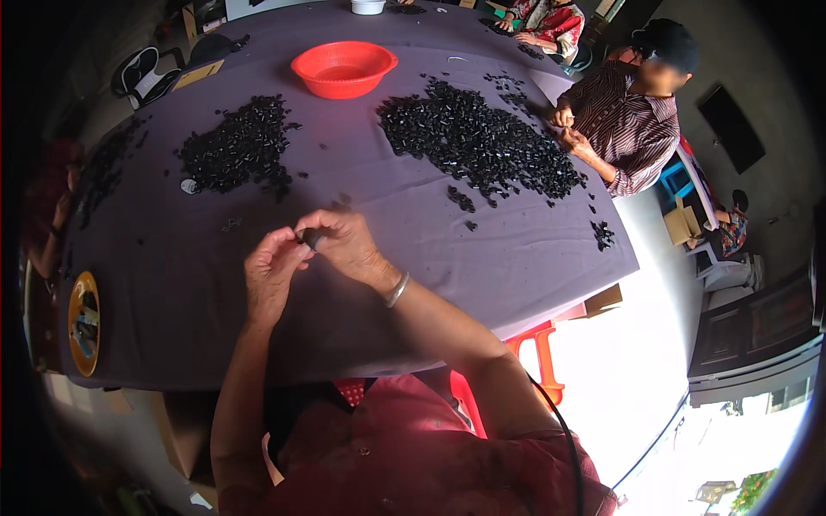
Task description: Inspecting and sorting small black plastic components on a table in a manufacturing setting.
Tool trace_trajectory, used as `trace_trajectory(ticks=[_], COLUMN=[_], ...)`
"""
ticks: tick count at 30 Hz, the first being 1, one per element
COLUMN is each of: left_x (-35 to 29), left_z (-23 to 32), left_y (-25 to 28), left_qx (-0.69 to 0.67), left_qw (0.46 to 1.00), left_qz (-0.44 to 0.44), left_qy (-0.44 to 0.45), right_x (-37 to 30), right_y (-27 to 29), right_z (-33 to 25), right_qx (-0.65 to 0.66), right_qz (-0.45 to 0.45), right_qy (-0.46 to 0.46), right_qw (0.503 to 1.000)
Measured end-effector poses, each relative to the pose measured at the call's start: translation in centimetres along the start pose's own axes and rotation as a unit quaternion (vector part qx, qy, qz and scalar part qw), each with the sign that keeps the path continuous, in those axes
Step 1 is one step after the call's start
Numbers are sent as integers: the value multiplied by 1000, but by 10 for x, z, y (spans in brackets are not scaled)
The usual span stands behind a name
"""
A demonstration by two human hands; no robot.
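Observation:
My left hand and my right hand meet above the near part of the table. Between their fingertips is a small black piece, pinched by both; its exact kind is too small to make out. Beyond my hands to the left lies a heap of small black pieces with a round white tag at its near edge. A larger heap of like black pieces spreads to the right. A silvery bangle circles my right wrist.
A red plastic basin stands beyond the heaps. A yellow tray with small items sits at the left edge of the purple tablecloth. At the right a co-worker handles pieces. Others sit farther round the table. A red stool stands nearby.

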State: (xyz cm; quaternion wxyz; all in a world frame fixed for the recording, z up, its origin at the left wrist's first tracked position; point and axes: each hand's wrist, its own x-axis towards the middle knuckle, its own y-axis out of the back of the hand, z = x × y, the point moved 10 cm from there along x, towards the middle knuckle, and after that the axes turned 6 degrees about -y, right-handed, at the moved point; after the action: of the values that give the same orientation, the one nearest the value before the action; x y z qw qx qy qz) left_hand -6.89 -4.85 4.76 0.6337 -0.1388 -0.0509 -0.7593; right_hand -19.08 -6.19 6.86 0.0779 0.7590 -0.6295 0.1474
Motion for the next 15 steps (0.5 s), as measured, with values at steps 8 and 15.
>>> trace_trajectory(ticks=[8,15], left_x=[6,13], left_z=[-5,-7], left_y=[9,37], left_qx=[-46,75], left_qw=[999,997], left_qz=[2,-10], left_qy=[-7,-15], right_x=[-1,-3], right_y=[-8,-1], right_z=[-17,-18], right_qx=[-49,-126], right_qz=[-36,12], right_qy=[42,78], right_qw=[997,989])
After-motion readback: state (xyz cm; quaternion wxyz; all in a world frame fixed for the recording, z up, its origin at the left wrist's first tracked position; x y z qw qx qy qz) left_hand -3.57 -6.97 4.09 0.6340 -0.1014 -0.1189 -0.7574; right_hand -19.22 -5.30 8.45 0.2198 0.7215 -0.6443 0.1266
